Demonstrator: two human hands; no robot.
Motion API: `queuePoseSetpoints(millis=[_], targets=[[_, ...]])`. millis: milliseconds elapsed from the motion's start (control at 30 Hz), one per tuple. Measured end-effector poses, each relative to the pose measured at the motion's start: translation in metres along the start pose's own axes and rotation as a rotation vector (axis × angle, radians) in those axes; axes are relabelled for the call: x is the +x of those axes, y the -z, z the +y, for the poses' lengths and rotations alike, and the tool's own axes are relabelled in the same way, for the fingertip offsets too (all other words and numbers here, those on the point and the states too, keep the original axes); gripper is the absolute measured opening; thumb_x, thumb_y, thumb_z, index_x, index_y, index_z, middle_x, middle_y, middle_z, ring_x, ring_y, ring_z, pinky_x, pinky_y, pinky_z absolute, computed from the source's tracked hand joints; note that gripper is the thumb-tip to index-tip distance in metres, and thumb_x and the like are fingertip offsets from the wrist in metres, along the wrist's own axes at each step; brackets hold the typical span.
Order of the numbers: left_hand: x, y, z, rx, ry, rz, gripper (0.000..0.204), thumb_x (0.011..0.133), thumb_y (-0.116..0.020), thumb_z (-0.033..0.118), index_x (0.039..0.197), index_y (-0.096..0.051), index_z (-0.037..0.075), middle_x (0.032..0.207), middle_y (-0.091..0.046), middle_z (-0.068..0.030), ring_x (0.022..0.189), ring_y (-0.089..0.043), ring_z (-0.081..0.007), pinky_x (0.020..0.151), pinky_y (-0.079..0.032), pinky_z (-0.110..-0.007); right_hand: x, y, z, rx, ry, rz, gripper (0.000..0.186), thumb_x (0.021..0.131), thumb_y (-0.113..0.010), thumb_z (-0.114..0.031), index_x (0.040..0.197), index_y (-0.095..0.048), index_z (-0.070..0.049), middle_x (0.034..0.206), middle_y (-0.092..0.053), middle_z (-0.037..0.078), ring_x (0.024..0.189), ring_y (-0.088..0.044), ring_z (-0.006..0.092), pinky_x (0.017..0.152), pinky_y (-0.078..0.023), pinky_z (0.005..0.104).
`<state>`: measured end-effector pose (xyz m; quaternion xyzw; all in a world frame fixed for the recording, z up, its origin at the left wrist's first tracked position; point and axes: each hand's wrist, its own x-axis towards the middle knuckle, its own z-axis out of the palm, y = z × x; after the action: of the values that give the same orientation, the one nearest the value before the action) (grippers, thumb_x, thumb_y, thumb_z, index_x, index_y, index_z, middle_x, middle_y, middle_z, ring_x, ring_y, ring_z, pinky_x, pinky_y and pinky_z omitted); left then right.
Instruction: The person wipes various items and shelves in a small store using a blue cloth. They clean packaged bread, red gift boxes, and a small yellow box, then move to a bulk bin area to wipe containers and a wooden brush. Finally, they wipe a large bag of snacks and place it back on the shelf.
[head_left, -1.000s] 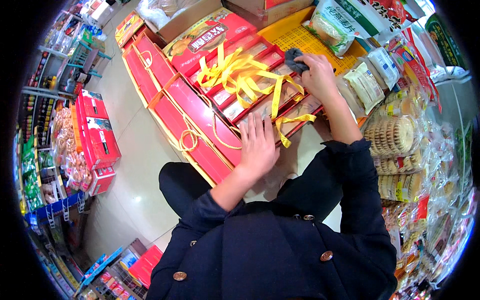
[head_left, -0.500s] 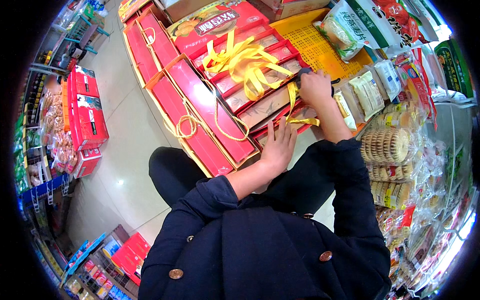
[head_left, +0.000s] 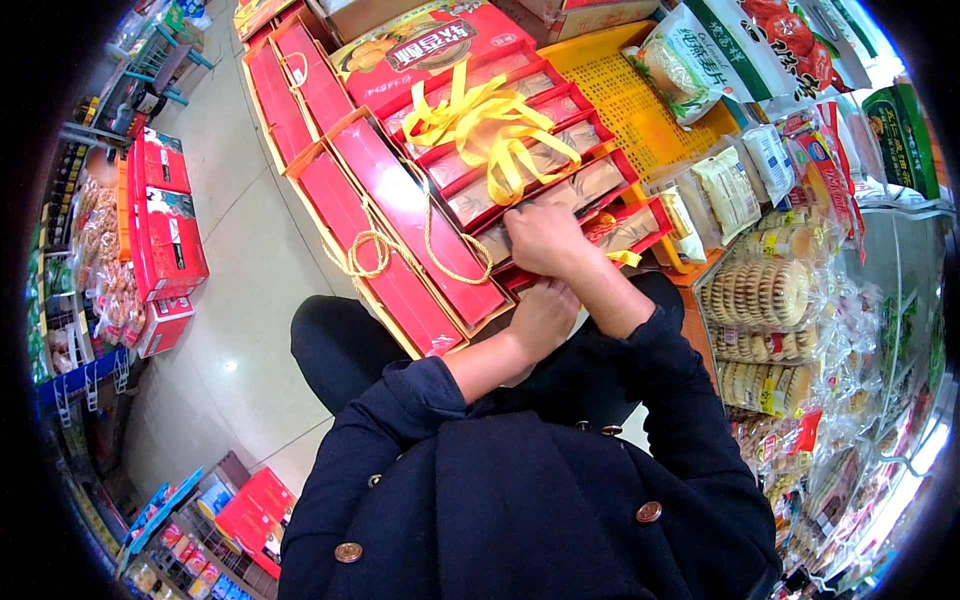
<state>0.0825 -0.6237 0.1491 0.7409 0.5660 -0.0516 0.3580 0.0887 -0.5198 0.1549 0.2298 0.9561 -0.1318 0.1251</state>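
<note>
Since the earlier frame both hands have drawn together at the near end of the stack. The left hand (head_left: 543, 318) lies nearest, curled against the edge of the lowest red gift box (head_left: 610, 232), apparently steadying it. Just beyond, touching it, the right hand (head_left: 545, 238) is closed with fingers bent down on the box top (what it pinches is hidden). Farther off, the yellow ribbons (head_left: 490, 125) lie loose across the stacked boxes, with long red boxes (head_left: 400, 215) to the left.
</note>
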Motion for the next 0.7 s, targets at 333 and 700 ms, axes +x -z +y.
queuePoseSetpoints(millis=[333,700], targets=[[0.011,-0.062,-0.024,-0.058,-0.053,0.571,0.043,0.085,-0.043,0.015,0.122,-0.042,-0.008,0.124,-0.044,-0.0263,0.114,-0.047,-0.0334,0.093,-0.04,-0.036,0.035,-0.042,-0.025,1.077,-0.034,-0.129,0.034,0.07,-0.046,-0.008,0.1,-0.058,0.002,0.087,-0.063,0.022,0.085,-0.06,0.0328,0.076,-0.046,0.0386],[-0.084,-0.025,-0.041,-0.452,0.256,1.043,0.056,0.076,-0.059,0.001,0.125,-0.033,-0.008,0.124,-0.039,-0.026,0.121,-0.038,-0.0384,0.104,-0.032,-0.043,0.027,-0.013,0.004,0.888,0.015,-0.198,0.034,0.075,-0.058,-0.021,0.102,-0.058,0.0,0.085,-0.063,0.016,0.08,-0.061,0.0238,0.072,-0.047,0.035]])
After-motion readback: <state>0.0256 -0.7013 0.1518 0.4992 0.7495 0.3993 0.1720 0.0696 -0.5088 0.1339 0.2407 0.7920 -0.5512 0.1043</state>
